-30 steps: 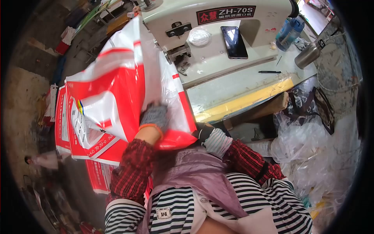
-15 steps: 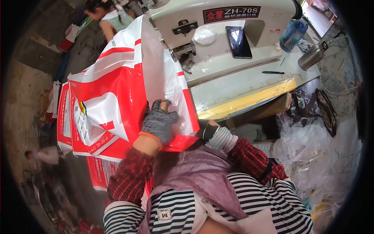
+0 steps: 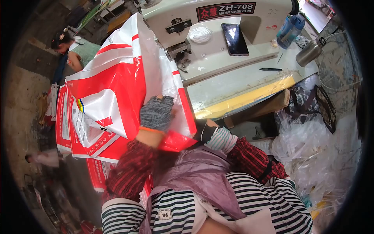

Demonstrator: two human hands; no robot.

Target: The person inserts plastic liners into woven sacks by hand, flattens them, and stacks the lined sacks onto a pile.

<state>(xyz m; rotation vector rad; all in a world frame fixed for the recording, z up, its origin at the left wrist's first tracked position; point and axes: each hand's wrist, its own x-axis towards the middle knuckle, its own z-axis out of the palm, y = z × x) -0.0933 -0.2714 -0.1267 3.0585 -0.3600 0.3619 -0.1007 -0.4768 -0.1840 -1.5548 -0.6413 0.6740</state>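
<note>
A large red and white printed plastic sack (image 3: 113,74) stands up in front of me, its pale inner side turned toward the sewing machine. My left hand (image 3: 157,113), in a grey knit glove, lies on the inner side of the sack's near part with fingers reaching forward, somewhat bent. By the sack's right lower edge is my right hand (image 3: 212,133), in a black glove with a striped cuff. Its thumb shows, but its other fingers are hidden. The white bag-hemming sewing machine (image 3: 206,23) stands just beyond the sack.
On the machine's table lie a phone (image 3: 235,39), a coil of white thread (image 3: 200,34) and a black pen (image 3: 270,69). A blue bottle (image 3: 290,31) and a steel flask (image 3: 310,52) stand to the right. Clear plastic (image 3: 307,148) heaps at right; another person (image 3: 78,50) is at far left.
My left hand has shifted slightly up and left on the sack. The view has turned a little, and the other person now appears farther left and lower. My right hand stays by the sack's edge.
</note>
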